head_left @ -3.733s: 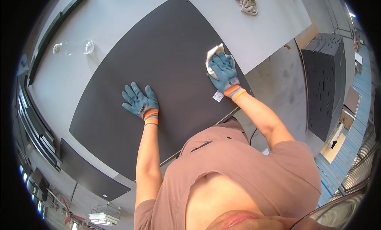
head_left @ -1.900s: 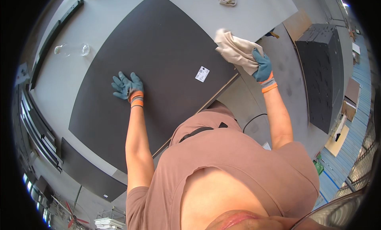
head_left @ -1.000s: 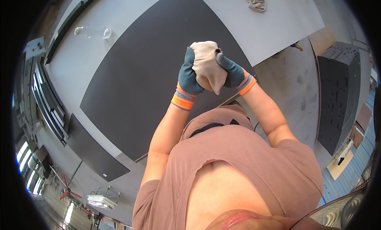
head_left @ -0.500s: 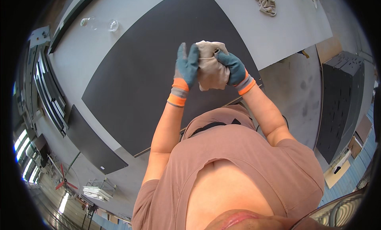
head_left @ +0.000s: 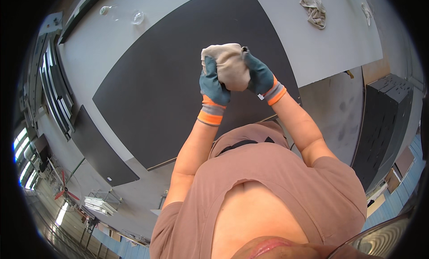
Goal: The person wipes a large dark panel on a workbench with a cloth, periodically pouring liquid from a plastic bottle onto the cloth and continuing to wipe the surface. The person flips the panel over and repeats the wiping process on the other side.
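A bunched beige cloth (head_left: 230, 67) is held up between my two gloved hands above a large dark grey panel (head_left: 165, 89). My left hand (head_left: 215, 84), in a blue-green glove with an orange and grey cuff, grips the cloth's left side with the thumb laid over its front. My right hand (head_left: 259, 75), gloved alike, is closed on the cloth's right edge; its fingertips are partly hidden behind the fabric. A small dark bit shows at the cloth's upper right corner, too small to name.
The panel lies on a light grey table (head_left: 339, 49). A crumpled rag (head_left: 314, 11) is at the far right, a clear plastic bottle (head_left: 137, 17) at the far left. Dark stacked boards (head_left: 384, 120) stand at the right. Another dark panel (head_left: 100, 147) is at the left.
My left hand has gone from fingers stretched beside the cloth to gripping it. The cloth has shifted a little left and turned in my hands.
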Tool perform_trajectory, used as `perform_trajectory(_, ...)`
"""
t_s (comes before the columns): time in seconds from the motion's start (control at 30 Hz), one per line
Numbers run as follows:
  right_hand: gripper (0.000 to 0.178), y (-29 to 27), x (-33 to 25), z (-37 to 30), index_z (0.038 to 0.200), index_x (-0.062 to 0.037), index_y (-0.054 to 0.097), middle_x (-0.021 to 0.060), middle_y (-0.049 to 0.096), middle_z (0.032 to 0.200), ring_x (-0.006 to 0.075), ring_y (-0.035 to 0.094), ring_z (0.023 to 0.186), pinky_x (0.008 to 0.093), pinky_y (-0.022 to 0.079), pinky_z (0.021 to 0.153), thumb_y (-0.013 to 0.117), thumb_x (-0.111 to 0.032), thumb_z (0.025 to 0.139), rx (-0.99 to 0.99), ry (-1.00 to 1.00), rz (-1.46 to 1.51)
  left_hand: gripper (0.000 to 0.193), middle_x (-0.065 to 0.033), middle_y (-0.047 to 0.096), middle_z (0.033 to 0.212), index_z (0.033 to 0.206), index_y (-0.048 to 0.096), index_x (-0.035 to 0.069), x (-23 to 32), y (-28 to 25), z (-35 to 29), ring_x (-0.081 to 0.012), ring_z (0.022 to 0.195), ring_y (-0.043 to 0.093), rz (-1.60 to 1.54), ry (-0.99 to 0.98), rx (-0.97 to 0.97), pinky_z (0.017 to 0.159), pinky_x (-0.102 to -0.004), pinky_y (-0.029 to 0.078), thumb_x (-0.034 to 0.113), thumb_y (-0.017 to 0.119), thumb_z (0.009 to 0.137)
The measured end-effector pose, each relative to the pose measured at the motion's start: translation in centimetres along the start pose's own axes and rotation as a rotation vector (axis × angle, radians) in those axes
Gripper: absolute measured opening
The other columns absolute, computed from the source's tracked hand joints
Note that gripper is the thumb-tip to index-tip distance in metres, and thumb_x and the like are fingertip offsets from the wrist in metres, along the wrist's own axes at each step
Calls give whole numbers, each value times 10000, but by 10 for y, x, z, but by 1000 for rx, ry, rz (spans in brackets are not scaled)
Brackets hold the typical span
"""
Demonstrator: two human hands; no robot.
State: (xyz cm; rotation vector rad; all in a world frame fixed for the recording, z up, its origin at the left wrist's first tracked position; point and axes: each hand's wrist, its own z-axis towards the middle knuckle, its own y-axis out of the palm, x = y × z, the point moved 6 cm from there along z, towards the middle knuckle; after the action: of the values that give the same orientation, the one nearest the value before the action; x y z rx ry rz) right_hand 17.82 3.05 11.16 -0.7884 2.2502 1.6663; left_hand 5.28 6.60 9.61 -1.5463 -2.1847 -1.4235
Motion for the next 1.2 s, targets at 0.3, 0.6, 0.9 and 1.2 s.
perform_trajectory(0.3, 512, 3, 35, 37, 1454, -8, 598, 97, 700, 1322, 209, 694, 1233, 338, 604, 1007, 765, -258, 1040, 249, -97, 44, 536, -42, 666, 1250, 1399, 598, 73, 22, -14, 24, -159, 1115, 663, 158, 188, 114, 962, -331, 592, 520, 641, 1104)
perform_trajectory(0.6, 500, -27, -33, 64, 1422, -8, 611, 81, 710, 1280, 183, 709, 1140, 336, 605, 976, 798, -216, 1008, 579, -260, -629, 1250, -221, 295, 1698, 1724, 95, 32, 235, -164, 194, -313, 1535, 357, 819, 990, 633, 1267, -444, 364, 206, 972, 850)
perform_trajectory(0.9, 477, -22, -35, 97, 1344, -9, 656, 62, 729, 1195, 142, 702, 1036, 318, 595, 915, 815, -200, 937, 551, -100, -777, 1254, -230, 508, 1557, 1622, 290, -60, 331, -157, 291, -340, 1420, 528, 1002, 1025, 519, 1224, -434, 417, 410, 1041, 733)
perform_trajectory(1.2, 459, -28, -15, 127, 1430, 11, 625, 88, 709, 1291, 193, 700, 1179, 359, 591, 1022, 733, -219, 1048, 424, -210, -209, 681, -81, 696, 1155, 1434, 565, -53, 297, -70, 225, -156, 1020, 655, 1211, 746, 56, 930, -329, 564, 276, 901, 941)
